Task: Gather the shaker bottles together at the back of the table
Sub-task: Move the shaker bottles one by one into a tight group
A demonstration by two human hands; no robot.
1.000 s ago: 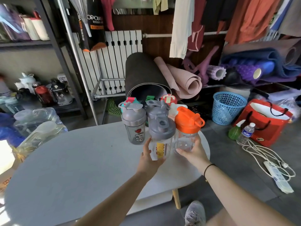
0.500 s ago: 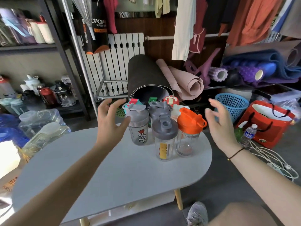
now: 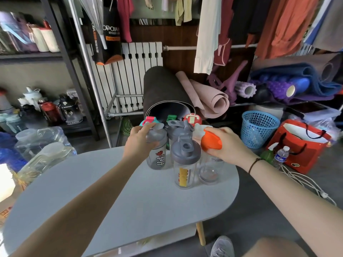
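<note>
Several shaker bottles stand bunched at the far end of the grey oval table (image 3: 115, 197). My left hand (image 3: 138, 143) grips the top of the grey bottle with red lettering (image 3: 157, 156). My right hand (image 3: 225, 145) wraps over the orange lid of a clear bottle (image 3: 210, 168). Between them, nearest me, stands a clear bottle with a grey lid and yellow label (image 3: 184, 164). Behind it sits another grey-lidded bottle (image 3: 176, 132), and further bottles with teal-pink (image 3: 149, 120), green (image 3: 171, 118) and red (image 3: 192, 118) lids are partly hidden.
Rolled mats (image 3: 167, 93) lean just behind the table. A blue basket (image 3: 258, 128), a red bag (image 3: 300, 145), a small water bottle (image 3: 281, 156) and a white cable (image 3: 304, 182) lie on the floor to the right. Large clear jugs (image 3: 42, 143) and a shelf of bottles stand left.
Both hands left the front two bottles, spread wide to either side, then closed inward: left onto the grey lettered bottle, right onto the orange-lidded one.
</note>
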